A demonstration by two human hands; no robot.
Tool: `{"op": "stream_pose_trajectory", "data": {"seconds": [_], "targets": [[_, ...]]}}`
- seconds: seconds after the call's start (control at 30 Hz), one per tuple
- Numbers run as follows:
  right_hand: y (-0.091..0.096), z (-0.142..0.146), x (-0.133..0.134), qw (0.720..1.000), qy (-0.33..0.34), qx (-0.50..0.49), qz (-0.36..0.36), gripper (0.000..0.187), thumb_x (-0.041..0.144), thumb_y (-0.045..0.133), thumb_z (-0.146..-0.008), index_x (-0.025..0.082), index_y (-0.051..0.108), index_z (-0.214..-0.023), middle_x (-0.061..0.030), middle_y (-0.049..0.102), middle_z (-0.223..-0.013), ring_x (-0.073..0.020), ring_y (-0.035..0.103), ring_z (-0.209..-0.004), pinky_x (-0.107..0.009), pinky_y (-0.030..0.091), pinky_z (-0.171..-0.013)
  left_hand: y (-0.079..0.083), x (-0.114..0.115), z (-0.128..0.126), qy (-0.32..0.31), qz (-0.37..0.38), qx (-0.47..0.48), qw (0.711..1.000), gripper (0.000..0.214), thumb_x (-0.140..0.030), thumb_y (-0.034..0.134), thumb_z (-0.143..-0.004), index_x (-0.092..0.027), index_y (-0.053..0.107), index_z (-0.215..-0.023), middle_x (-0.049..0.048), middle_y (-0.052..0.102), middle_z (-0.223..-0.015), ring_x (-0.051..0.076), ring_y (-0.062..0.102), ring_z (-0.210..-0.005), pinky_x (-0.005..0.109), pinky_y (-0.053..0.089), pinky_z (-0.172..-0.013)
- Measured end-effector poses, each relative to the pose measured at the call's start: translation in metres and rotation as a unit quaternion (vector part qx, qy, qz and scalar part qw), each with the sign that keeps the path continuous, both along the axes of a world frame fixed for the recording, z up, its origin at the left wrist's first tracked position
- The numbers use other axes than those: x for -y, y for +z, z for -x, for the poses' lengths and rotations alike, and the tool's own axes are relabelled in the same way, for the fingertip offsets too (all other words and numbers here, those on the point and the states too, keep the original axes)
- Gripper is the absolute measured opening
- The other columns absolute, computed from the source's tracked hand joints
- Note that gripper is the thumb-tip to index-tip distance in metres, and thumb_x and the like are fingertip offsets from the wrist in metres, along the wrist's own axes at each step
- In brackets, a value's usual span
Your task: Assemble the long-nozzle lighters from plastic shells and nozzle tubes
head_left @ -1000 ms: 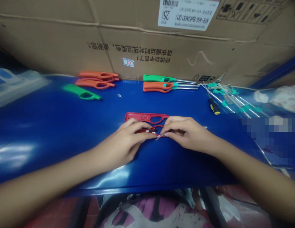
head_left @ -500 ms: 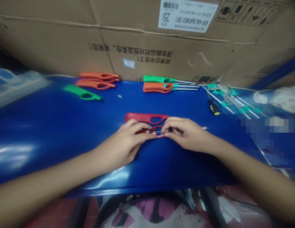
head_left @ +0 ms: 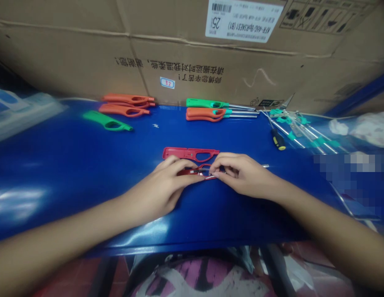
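My left hand (head_left: pixel 165 183) is closed around the rear of an open red lighter half-shell (head_left: pixel 185 172), its thumb along the near edge and fingers over the far edge. Small dark and white parts lie inside that shell. My right hand (head_left: pixel 241 173) pinches at the front part of the same shell, and what lies between its fingertips is too small to make out. From behind the right hand pokes the tip of a metal lighter tube (head_left: pixel 265 166). Just beyond both hands, the other red half-shell (head_left: pixel 178 153) lies with its inside facing up.
On the blue table (head_left: pixel 86 173), orange lighter handles (head_left: pixel 124 109) and a green handle (head_left: pixel 107 121) lie far left. Lighters with metal tubes (head_left: pixel 207 114) sit at the back. A screwdriver (head_left: pixel 278 139) lies beside several tubes (head_left: pixel 316 134) at right. A cardboard box (head_left: pixel 86 53) stands behind.
Both hands stay almost in place at the red half-shell. The right fingertips shift very slightly, and the small parts between the hands look a little different.
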State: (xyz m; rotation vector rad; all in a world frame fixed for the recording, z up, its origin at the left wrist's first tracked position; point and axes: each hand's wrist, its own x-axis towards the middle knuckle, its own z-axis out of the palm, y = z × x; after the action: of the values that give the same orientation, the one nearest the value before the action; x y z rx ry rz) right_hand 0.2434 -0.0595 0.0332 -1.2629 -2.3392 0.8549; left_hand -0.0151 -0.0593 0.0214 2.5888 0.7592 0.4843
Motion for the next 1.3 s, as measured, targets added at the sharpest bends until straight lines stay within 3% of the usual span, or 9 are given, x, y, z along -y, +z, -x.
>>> {"op": "stream_pose_trajectory", "data": {"seconds": [0.13, 0.57, 0.7, 0.87, 1.3], "targets": [[-0.0003, -0.0008, -0.0002, 1.000, 0.027, 0.004, -0.014, 0.013, 0.015, 0.058, -0.093, 0.020, 0.070, -0.097, -0.0012, 0.065, -0.094, -0.0089, 0.046, -0.064, -0.024, 0.037, -0.064, -0.0009, 0.0002, -0.0001, 0.002, -0.003, 0.007, 1.000, 0.051, -0.005, 0.044, -0.097, -0.029, 0.060, -0.139, 0.0104, 0.059, -0.133, 0.027, 0.050, -0.119, 0.051, 0.046, -0.103], [0.0003, 0.0007, -0.0001, 1.000, -0.005, -0.016, -0.007, 0.010, 0.013, 0.062, -0.088, 0.019, 0.069, -0.089, 0.0011, 0.061, -0.084, -0.0066, 0.043, -0.057, -0.022, 0.035, -0.057, 0.0001, -0.0012, 0.0005, -0.007, -0.026, -0.002, 1.000, 0.050, -0.003, 0.046, -0.094, -0.027, 0.066, -0.133, 0.0108, 0.060, -0.134, 0.028, 0.052, -0.119, 0.051, 0.049, -0.101], [-0.0004, -0.0007, -0.0014, 0.998, 0.025, -0.025, -0.049, 0.011, 0.012, 0.060, -0.091, 0.019, 0.068, -0.090, -0.0012, 0.064, -0.087, -0.0090, 0.052, -0.065, -0.023, 0.040, -0.061, 0.0007, -0.0017, 0.0012, -0.006, -0.036, -0.002, 0.999, 0.049, -0.003, 0.047, -0.094, -0.027, 0.067, -0.131, 0.0101, 0.062, -0.133, 0.027, 0.053, -0.119, 0.050, 0.050, -0.102], [-0.0005, -0.0041, -0.0043, 0.995, 0.068, -0.031, -0.071, 0.014, 0.012, 0.058, -0.094, 0.020, 0.069, -0.093, -0.0040, 0.069, -0.093, -0.0148, 0.063, -0.086, -0.027, 0.048, -0.077, 0.0005, -0.0021, 0.0018, -0.007, -0.038, -0.004, 0.999, 0.048, -0.004, 0.048, -0.093, -0.026, 0.067, -0.131, 0.0098, 0.062, -0.134, 0.027, 0.054, -0.118, 0.050, 0.051, -0.101], [0.0017, -0.0033, -0.0054, 0.987, 0.095, 0.034, -0.124, 0.013, 0.016, 0.058, -0.097, 0.019, 0.069, -0.090, -0.0051, 0.067, -0.093, -0.0162, 0.064, -0.086, -0.028, 0.048, -0.078, 0.0025, -0.0028, 0.0010, -0.012, -0.033, -0.017, 0.999, 0.050, -0.003, 0.048, -0.093, -0.027, 0.066, -0.133, 0.0103, 0.062, -0.135, 0.029, 0.053, -0.122, 0.052, 0.050, -0.103]]}}
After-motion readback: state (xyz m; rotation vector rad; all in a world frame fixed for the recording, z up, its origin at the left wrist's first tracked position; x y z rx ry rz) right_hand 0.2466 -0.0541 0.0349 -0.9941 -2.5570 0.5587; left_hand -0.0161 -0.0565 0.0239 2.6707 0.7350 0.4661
